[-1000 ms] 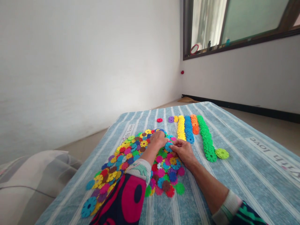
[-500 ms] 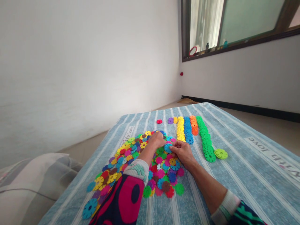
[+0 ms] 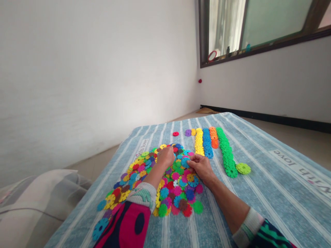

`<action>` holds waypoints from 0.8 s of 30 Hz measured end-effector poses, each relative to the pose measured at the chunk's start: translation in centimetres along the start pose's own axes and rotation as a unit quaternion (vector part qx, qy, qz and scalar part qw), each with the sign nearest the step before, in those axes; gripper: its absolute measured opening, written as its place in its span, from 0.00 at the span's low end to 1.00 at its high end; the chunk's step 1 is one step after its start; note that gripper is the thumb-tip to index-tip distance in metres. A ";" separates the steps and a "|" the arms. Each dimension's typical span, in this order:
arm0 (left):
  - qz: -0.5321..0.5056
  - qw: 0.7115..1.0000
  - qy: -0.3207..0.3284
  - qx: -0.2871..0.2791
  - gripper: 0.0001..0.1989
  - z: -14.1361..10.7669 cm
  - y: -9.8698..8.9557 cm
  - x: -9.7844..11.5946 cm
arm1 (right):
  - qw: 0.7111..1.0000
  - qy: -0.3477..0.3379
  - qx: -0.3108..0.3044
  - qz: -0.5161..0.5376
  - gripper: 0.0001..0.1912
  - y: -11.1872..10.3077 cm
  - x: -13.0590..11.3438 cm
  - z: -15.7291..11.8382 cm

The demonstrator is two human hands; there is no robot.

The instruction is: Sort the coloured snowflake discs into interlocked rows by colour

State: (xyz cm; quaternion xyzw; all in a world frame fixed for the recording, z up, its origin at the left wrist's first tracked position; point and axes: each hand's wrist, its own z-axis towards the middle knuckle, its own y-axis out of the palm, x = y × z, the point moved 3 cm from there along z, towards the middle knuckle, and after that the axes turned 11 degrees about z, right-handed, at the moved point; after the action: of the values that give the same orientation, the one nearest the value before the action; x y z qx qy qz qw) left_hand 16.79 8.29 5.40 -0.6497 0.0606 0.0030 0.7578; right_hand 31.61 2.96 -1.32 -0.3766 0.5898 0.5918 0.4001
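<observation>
A wide pile of mixed coloured notched discs [image 3: 177, 190] lies on the striped blue cloth [image 3: 219, 213]. Over the upper part of the pile is my left hand [image 3: 166, 157], its fingers curled down; whatever is at its fingertips is hidden. My right hand [image 3: 202, 166], at the pile's right edge, pinches a blue disc [image 3: 185, 162] between thumb and fingers. Beyond it, overlapping discs form a yellow row [image 3: 199, 142], a blue row [image 3: 207, 143], a shorter orange row [image 3: 213, 137] and a long green row [image 3: 227, 153].
Light green discs [image 3: 243, 168] lie beside the green row's near end. A purple disc [image 3: 188, 133] and a red disc [image 3: 176, 134] lie near the far edge. Grey and white fabric [image 3: 43, 206] is at the lower left, and a window [image 3: 274, 24] is at the upper right.
My left hand has moved left and slightly down over the pile. My right hand stays in nearly the same place with the blue disc.
</observation>
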 end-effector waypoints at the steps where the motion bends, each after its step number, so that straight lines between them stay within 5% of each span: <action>1: 0.000 1.000 -0.009 0.003 0.12 -0.2 0.1 -0.3 | 1.000 -0.001 0.000 0.000 0.11 0.0 0.0 0.0; 11: -0.116 0.992 0.011 0.036 0.14 -3.7 0.0 1.2 | 1.000 -0.012 -0.023 -0.004 0.11 0.3 -0.2 -0.4; 24: -0.321 0.944 0.029 0.068 0.13 -6.2 0.5 1.8 | 0.997 0.009 -0.069 0.017 0.15 0.7 -0.4 -0.9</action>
State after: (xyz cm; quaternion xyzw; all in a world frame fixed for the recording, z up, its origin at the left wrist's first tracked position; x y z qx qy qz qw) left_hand 17.97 2.13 3.77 -0.5817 -0.1286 -0.2633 0.7588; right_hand 31.16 2.10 -0.66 -0.3979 0.5577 0.6344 0.3580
